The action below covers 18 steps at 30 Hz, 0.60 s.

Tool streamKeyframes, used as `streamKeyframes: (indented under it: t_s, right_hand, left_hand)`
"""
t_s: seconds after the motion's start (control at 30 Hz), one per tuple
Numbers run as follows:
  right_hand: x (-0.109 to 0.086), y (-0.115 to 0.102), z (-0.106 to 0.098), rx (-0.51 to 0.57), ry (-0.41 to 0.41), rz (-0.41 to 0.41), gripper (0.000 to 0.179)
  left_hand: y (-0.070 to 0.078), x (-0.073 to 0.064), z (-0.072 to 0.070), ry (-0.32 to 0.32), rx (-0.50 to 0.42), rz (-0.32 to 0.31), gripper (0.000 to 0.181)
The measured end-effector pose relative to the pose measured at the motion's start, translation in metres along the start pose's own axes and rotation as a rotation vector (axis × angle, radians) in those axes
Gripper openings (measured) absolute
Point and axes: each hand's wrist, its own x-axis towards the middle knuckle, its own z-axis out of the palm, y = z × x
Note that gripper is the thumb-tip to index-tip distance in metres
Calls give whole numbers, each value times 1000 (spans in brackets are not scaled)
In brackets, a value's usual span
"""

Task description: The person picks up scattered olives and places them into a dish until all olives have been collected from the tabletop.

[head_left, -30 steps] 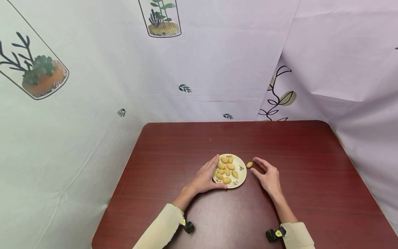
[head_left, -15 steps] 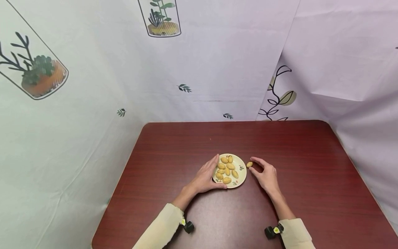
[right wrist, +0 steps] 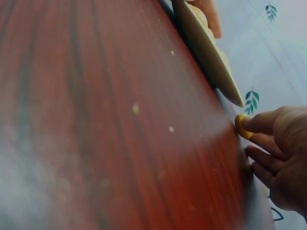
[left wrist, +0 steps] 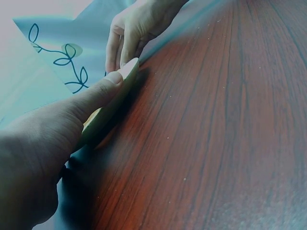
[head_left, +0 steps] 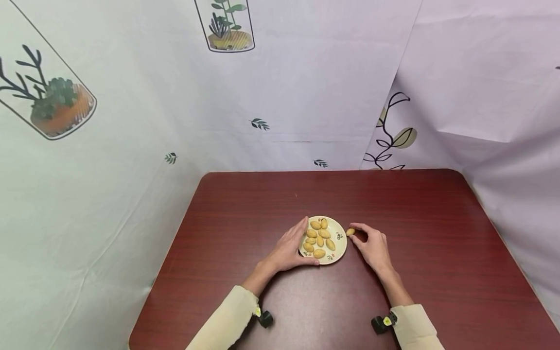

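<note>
A small round cream plate with a printed pattern bears several yellow-tan oval pieces, nut-like in shape. My left hand holds the plate from its left side, fingers along the far rim and thumb at the near rim. In the left wrist view the thumb lies on the rim. My right hand pinches one loose yellow oval piece between thumb and fingers, right beside the plate's right rim. The right wrist view shows this piece at the fingertips, close to the tabletop.
The dark red wood-grain table lies under both hands, its rounded far edge meeting a pale printed cloth. Cloth also hangs along the left and right sides. A small black device is strapped at each wrist.
My right hand has moved left, and its parted thumb and fingers have come together on the loose oval piece, which has shifted slightly toward the plate. The left hand and plate stay put.
</note>
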Motion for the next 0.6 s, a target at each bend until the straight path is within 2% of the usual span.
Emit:
streamKeyframes:
  t_s: [0.6]
  right_hand:
    - [-1,-1,1,7,38,6,25]
  left_hand:
    - [1,0,-1,-1,-9,2,133]
